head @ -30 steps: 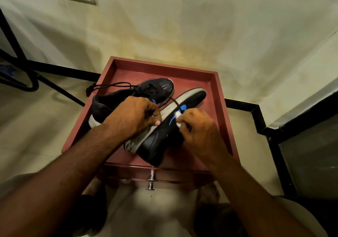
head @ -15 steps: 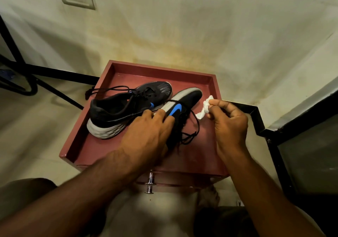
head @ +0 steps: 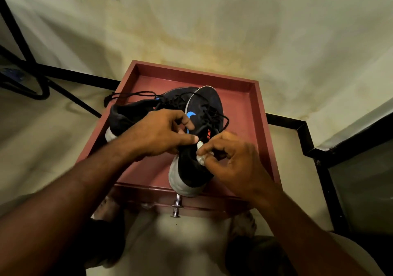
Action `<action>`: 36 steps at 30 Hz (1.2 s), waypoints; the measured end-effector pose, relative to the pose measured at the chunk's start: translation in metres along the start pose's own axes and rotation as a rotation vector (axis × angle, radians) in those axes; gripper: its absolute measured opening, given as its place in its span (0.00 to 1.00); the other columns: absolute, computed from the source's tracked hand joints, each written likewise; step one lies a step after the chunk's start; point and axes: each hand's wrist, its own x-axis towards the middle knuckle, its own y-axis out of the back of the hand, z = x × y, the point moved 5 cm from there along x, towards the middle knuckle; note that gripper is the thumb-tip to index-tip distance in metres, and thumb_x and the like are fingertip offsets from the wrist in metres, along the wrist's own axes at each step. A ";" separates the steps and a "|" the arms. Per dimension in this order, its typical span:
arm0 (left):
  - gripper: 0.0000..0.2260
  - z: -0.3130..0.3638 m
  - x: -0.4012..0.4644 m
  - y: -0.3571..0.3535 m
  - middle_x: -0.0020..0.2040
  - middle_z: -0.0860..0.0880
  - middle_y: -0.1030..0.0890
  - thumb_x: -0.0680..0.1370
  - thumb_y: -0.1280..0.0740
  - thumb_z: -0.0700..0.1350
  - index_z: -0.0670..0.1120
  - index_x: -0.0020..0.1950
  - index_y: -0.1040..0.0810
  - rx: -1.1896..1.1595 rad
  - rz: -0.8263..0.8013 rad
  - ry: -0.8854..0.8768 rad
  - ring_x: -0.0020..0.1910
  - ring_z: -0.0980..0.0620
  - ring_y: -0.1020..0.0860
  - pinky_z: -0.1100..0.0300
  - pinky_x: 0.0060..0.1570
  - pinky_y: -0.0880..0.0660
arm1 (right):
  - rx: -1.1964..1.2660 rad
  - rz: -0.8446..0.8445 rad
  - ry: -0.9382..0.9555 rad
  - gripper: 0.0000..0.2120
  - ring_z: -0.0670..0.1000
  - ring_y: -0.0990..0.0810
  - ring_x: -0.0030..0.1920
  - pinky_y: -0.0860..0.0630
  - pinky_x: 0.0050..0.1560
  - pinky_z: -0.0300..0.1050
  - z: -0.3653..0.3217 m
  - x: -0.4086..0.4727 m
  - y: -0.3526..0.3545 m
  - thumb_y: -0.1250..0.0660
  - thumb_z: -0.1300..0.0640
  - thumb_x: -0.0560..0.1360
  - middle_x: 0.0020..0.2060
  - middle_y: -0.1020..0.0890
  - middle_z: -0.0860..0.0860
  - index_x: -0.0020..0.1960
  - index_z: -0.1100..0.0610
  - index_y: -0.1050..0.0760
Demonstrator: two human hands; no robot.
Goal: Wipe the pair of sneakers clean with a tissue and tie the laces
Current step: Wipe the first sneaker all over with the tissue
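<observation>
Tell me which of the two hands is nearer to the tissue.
Right. The right hand pinches the tissue against the sneaker's heel; the left hand grips that sneaker just beside it.

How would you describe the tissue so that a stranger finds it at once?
Start at the red tray holding two black sneakers. On the nearer sneaker, the right hand pinches a small white wad: the tissue, the only white crumpled thing there.

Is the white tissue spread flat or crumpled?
Crumpled: the white tissue shows as a small wad pinched in the right hand against the black sneaker.
</observation>
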 end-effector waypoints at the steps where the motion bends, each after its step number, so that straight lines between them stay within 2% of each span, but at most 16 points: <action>1: 0.11 0.001 0.001 0.002 0.43 0.46 0.15 0.72 0.21 0.50 0.52 0.51 0.17 -0.017 -0.011 0.005 0.40 0.50 0.14 0.56 0.42 0.15 | 0.007 0.018 -0.011 0.06 0.47 0.16 0.45 0.18 0.44 0.46 0.000 0.000 0.000 0.24 0.61 0.73 0.44 0.17 0.45 0.48 0.53 0.13; 4: 0.10 0.003 0.004 -0.001 0.42 0.45 0.15 0.72 0.21 0.48 0.49 0.49 0.17 -0.034 -0.032 -0.008 0.38 0.49 0.14 0.54 0.42 0.15 | 0.049 0.099 -0.054 0.05 0.47 0.15 0.46 0.16 0.44 0.47 0.003 0.005 0.008 0.24 0.60 0.74 0.46 0.16 0.45 0.48 0.52 0.13; 8: 0.08 -0.001 0.007 -0.015 0.42 0.46 0.14 0.75 0.23 0.45 0.46 0.50 0.18 -0.038 -0.107 -0.007 0.39 0.48 0.13 0.49 0.44 0.14 | 0.006 0.027 -0.037 0.05 0.47 0.15 0.48 0.16 0.45 0.46 -0.002 0.003 0.007 0.23 0.57 0.74 0.46 0.15 0.46 0.50 0.53 0.13; 10: 0.08 -0.004 0.008 -0.017 0.43 0.45 0.13 0.76 0.24 0.47 0.44 0.51 0.17 -0.070 -0.154 0.011 0.42 0.45 0.13 0.47 0.47 0.15 | -0.034 0.017 0.002 0.04 0.47 0.15 0.47 0.16 0.45 0.46 -0.004 0.003 0.006 0.22 0.58 0.73 0.45 0.15 0.45 0.48 0.54 0.13; 13: 0.15 -0.007 0.012 -0.014 0.44 0.43 0.13 0.81 0.31 0.54 0.42 0.51 0.17 -0.153 -0.141 0.036 0.46 0.42 0.14 0.49 0.49 0.15 | -0.066 -0.021 0.041 0.05 0.46 0.15 0.48 0.17 0.47 0.43 -0.007 0.001 0.000 0.23 0.59 0.74 0.46 0.16 0.46 0.49 0.54 0.13; 16: 0.15 -0.006 0.017 -0.015 0.38 0.48 0.15 0.77 0.29 0.61 0.50 0.48 0.17 0.004 -0.076 -0.071 0.40 0.51 0.14 0.50 0.44 0.15 | -0.083 -0.072 0.093 0.06 0.42 0.16 0.50 0.20 0.52 0.36 -0.015 0.000 -0.012 0.24 0.58 0.75 0.48 0.14 0.45 0.52 0.55 0.12; 19: 0.15 -0.003 0.021 -0.018 0.34 0.52 0.16 0.75 0.29 0.64 0.53 0.42 0.17 0.203 0.038 -0.106 0.34 0.58 0.17 0.55 0.41 0.17 | -0.042 -0.125 0.086 0.05 0.41 0.15 0.51 0.19 0.55 0.41 -0.017 0.005 -0.011 0.24 0.60 0.75 0.47 0.13 0.44 0.50 0.55 0.12; 23: 0.16 0.002 0.024 -0.022 0.35 0.53 0.16 0.75 0.30 0.66 0.53 0.42 0.17 0.303 0.072 -0.120 0.35 0.57 0.17 0.51 0.42 0.16 | 0.098 -0.265 -0.056 0.04 0.44 0.13 0.51 0.17 0.56 0.46 -0.014 0.006 -0.006 0.24 0.60 0.74 0.46 0.12 0.45 0.48 0.56 0.12; 26: 0.14 0.000 0.024 -0.022 0.36 0.53 0.15 0.78 0.31 0.62 0.54 0.43 0.16 0.280 0.072 -0.149 0.34 0.57 0.17 0.50 0.42 0.16 | 0.161 -0.353 -0.065 0.06 0.49 0.13 0.48 0.17 0.52 0.44 -0.017 0.004 0.008 0.24 0.65 0.72 0.44 0.12 0.47 0.46 0.57 0.12; 29: 0.10 -0.001 0.023 -0.019 0.39 0.54 0.14 0.80 0.32 0.59 0.55 0.48 0.14 0.277 0.076 -0.172 0.34 0.61 0.17 0.52 0.43 0.16 | 0.049 -0.346 -0.037 0.06 0.49 0.13 0.44 0.17 0.46 0.44 -0.012 -0.003 0.034 0.21 0.62 0.71 0.42 0.13 0.46 0.45 0.53 0.11; 31: 0.10 0.001 0.022 -0.022 0.42 0.55 0.14 0.80 0.32 0.58 0.56 0.53 0.14 0.323 0.073 -0.184 0.37 0.61 0.17 0.53 0.45 0.16 | -0.135 -0.202 0.001 0.06 0.47 0.15 0.41 0.18 0.43 0.46 -0.002 -0.005 0.054 0.20 0.59 0.70 0.40 0.14 0.45 0.45 0.50 0.12; 33: 0.11 0.004 0.021 -0.026 0.48 0.54 0.14 0.81 0.34 0.58 0.56 0.58 0.16 0.419 0.089 -0.198 0.44 0.56 0.16 0.50 0.49 0.17 | -0.253 -0.010 0.048 0.06 0.45 0.16 0.41 0.19 0.42 0.44 0.005 -0.003 0.069 0.20 0.58 0.72 0.41 0.14 0.43 0.47 0.49 0.12; 34: 0.13 0.007 0.019 -0.028 0.53 0.53 0.15 0.81 0.34 0.59 0.57 0.62 0.19 0.478 0.100 -0.212 0.49 0.52 0.16 0.49 0.51 0.18 | -0.239 0.047 0.061 0.06 0.44 0.15 0.42 0.19 0.43 0.40 0.007 0.000 0.072 0.21 0.59 0.73 0.42 0.14 0.43 0.48 0.51 0.12; 36: 0.25 0.010 0.014 -0.031 0.66 0.51 0.20 0.79 0.33 0.61 0.58 0.75 0.31 0.515 0.047 -0.264 0.59 0.49 0.19 0.52 0.57 0.21 | -0.227 0.052 0.096 0.06 0.42 0.15 0.44 0.20 0.46 0.36 0.007 0.005 0.064 0.22 0.61 0.74 0.44 0.14 0.42 0.50 0.54 0.12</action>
